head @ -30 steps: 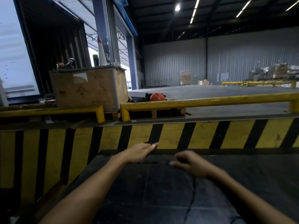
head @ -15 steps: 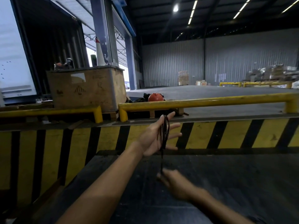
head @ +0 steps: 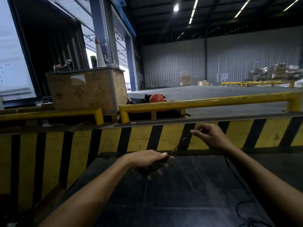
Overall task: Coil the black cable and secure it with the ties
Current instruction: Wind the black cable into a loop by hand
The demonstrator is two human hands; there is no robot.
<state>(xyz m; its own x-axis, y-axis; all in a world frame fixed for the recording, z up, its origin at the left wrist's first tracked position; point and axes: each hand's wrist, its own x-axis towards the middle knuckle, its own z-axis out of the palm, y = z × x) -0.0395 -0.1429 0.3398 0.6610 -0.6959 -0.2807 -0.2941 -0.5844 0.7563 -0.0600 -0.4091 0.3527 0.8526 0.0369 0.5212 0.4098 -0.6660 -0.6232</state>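
Since half a second ago you are bringing your left hand (head: 146, 161) down from chest height to just above the dark surface (head: 188, 190), while your right hand (head: 209, 136) is rising up and to the right, drawing out a fresh length of black cable (head: 181, 141). Your left hand is curling around the bundle of loops (head: 157, 163), thumb pressing over the top; your right hand is pinching the single strand between thumb and fingertips. Between the two hands the cable is running taut.

Keeping that tension even is what matters as you are laying the next turn: bring the strand round the same way as the others so the loops are matching in size, and let it slide through the pinch rather than twisting.

Counting: two hands, one cable, with slack trailing (head: 236, 174) past your right forearm and curling at the lower right. The loops look like four or five, though blur is making that uncertain. No ties are showing.
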